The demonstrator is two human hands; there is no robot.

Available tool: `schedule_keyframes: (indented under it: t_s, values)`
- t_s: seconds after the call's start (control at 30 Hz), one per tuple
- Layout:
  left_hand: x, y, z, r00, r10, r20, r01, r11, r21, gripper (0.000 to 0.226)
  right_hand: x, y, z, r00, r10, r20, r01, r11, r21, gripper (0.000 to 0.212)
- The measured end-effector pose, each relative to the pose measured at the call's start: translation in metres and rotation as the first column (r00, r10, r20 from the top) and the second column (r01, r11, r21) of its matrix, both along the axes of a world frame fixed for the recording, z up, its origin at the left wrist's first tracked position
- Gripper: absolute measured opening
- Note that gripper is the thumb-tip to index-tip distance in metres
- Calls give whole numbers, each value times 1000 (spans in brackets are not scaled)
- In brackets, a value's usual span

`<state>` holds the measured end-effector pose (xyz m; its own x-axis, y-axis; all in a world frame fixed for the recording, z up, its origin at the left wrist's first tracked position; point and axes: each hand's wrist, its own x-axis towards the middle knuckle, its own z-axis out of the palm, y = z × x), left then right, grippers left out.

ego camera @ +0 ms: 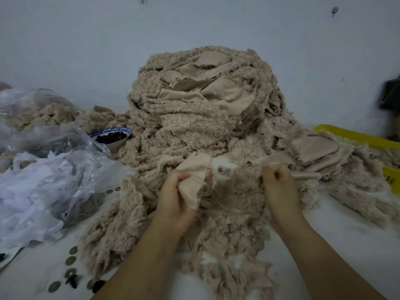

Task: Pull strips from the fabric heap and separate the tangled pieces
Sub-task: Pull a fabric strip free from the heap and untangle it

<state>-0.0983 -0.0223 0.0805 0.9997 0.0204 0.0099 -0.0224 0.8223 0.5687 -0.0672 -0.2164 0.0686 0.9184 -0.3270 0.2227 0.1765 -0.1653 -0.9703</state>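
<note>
The fabric heap (201, 109) is piled high in the middle of the white table (350, 239), against a pale wall (86, 40) – a mass of fluffy beige strips with smooth backing pieces showing near its top. Its lower edge is spread forward across the table, right up to the person's forearms.

At the foot of the heap a smooth strip (192, 180) is gripped by the left hand (175, 204): the thumb is pressed over the cloth and the fingers are curled behind it, and the strip's free end hangs down over the palm. The right hand (279, 187) is clenched into a fist just to the right, closed round a narrow strip (307, 175) that runs out sideways from the fist towards the right. Between the two hands a tangle of fluffy pile is stretched.

A flat stack of smooth beige pieces (313, 148) is laid on the heap's right slope. Behind it the rim of a yellow basket (346, 135) is seen, partly covered by fabric.

To the left of the heap a blue-and-white bowl (112, 137) filled with small dark things is set – touching the fabric on its right side. Nearer the camera a clear plastic bag (71, 161) is crumpled over white scraps (28, 202). Several coins (71, 260) are scattered on the table at the lower left. A blurred dark object (391, 94) is seen at the far right edge.
</note>
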Motion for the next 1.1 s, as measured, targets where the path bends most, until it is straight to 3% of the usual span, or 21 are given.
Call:
schedule_keyframes:
  t_s: [0.07,0.13,0.2,0.27,0.37,0.5,0.57,0.67,0.73,0.8,0.9,0.97,1.0,1.1]
  values:
    - [-3,-6,-2,996,-85,5,84,993,84,34,-7,13,1,988,153,11,-153,988,-30,21]
    - [-7,-10,-3,987,-162,5,158,970,186,31,-15,26,1,963,267,35,-266,963,-51,27]
    - [-10,-12,-3,976,-219,-2,211,937,277,39,-20,32,2,932,363,17,-357,924,-136,43]
    - [-10,-13,-5,975,-221,-15,213,919,333,47,-20,34,1,924,382,-22,-374,890,-261,36]
    - [-7,-15,-4,980,-197,-3,190,940,283,38,-18,29,-1,936,353,16,-316,856,-410,41]
    - [-1,-1,1,1000,-13,7,13,999,39,32,-14,17,3,960,272,73,-234,916,-325,41]
    - [0,1,0,999,51,-13,-49,989,141,26,-12,14,4,964,256,72,-223,926,-304,34]
    - [-7,-15,-4,997,11,-81,30,875,483,27,-15,20,0,929,370,-17,-364,903,-229,34]
    - [-13,-24,-11,999,-2,-51,36,743,668,39,-20,28,-4,863,485,-145,-501,859,-109,52]
    - [-18,-30,-16,999,-43,-29,50,631,774,42,-18,32,-8,853,486,-191,-506,859,-74,54]
    - [-17,-31,-14,984,108,-139,55,558,828,48,-15,31,-6,911,391,-134,-410,895,-177,36]
    - [-9,-27,-14,974,178,-144,13,584,812,58,-15,30,-7,927,371,-53,-372,889,-266,40]
    - [-6,-25,-12,976,182,-122,-17,620,784,51,-16,30,-8,928,373,-1,-357,887,-293,42]
    - [1,-13,-7,960,222,-169,-103,845,524,25,-18,29,-9,911,410,51,-364,855,-369,46]
